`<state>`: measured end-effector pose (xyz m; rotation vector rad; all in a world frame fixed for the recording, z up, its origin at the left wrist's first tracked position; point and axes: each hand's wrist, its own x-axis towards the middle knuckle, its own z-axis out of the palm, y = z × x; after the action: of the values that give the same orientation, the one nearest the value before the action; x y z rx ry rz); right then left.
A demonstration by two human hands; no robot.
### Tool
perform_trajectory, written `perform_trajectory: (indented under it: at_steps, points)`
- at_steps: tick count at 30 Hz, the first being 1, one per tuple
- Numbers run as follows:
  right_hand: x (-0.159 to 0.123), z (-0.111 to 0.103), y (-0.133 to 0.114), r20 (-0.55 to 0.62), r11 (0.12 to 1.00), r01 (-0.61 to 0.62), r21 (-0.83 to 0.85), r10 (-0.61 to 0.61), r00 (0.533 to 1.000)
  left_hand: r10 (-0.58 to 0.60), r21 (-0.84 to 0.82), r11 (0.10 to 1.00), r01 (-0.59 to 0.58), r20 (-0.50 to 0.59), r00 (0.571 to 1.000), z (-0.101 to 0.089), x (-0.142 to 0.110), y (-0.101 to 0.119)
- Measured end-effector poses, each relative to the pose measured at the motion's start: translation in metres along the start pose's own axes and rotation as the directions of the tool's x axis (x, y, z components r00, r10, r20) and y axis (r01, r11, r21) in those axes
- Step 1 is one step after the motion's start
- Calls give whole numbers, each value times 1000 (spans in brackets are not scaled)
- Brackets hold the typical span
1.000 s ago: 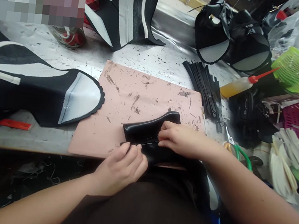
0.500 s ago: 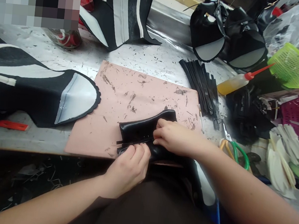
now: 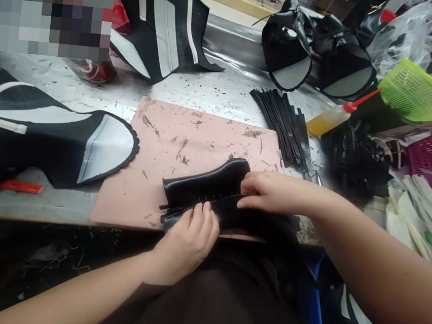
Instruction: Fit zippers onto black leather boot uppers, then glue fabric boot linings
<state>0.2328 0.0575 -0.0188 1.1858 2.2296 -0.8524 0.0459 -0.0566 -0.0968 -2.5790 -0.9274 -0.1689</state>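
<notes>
A glossy black leather boot upper point(image 3: 206, 179) lies on a pink work mat point(image 3: 160, 141), with a row of small light marks along its middle seam. Its near part reaches over the bench edge toward my lap. My left hand point(image 3: 189, 238) presses bunched fingers on the near flap, close to the seam's left end. Farther right along the seam, my right hand point(image 3: 261, 189) pinches the leather edge between thumb and curled fingers. Parts of the leather under both hands are hidden.
Black-and-white boot uppers point(image 3: 50, 138) lie at left. Black strips point(image 3: 280, 127), a glue bottle point(image 3: 329, 119), a green basket point(image 3: 421, 92) and a magenta basket point(image 3: 430, 157) stand at right. A red strip point(image 3: 20, 186) sits by the bench's front edge.
My right hand has shifted right along the seam, uncovering more marks. Its forearm now covers the scissors. The near flap is spread flatter, and the white-patched part by my lap has swung right.
</notes>
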Motion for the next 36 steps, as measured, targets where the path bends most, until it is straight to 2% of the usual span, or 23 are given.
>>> perform_trajectory:
  at_steps: [4,12,16,19,24,27,30,32,36]
  points:
    - [5,10,1,-71,1000,18,-3,-18,997,-33,-47,998,33,-3,999,0,-2,0]
    - [8,22,0,-112,999,7,-46,-13,994,-48,-44,998,49,18,999,-1,1,-3]
    - [8,22,3,-119,1000,-5,-14,3,993,-35,-22,999,37,48,998,-3,6,-5]
    - [10,25,3,-149,999,-15,-50,7,989,-18,-38,999,22,104,994,-5,14,-7]
    - [16,29,-5,-183,987,-34,-155,5,983,20,-121,993,-2,149,989,-4,28,3]
    - [12,24,-3,-183,985,-48,-165,18,983,15,-103,995,3,168,986,0,30,10]
    - [1,15,10,-118,993,-61,-102,48,992,25,-81,997,-10,181,983,3,28,11]
    - [-7,14,23,-76,998,-63,6,64,995,38,-83,996,-23,185,982,3,27,9]
    - [-15,27,39,-154,971,-36,237,74,985,73,-75,995,-60,193,978,4,26,8]
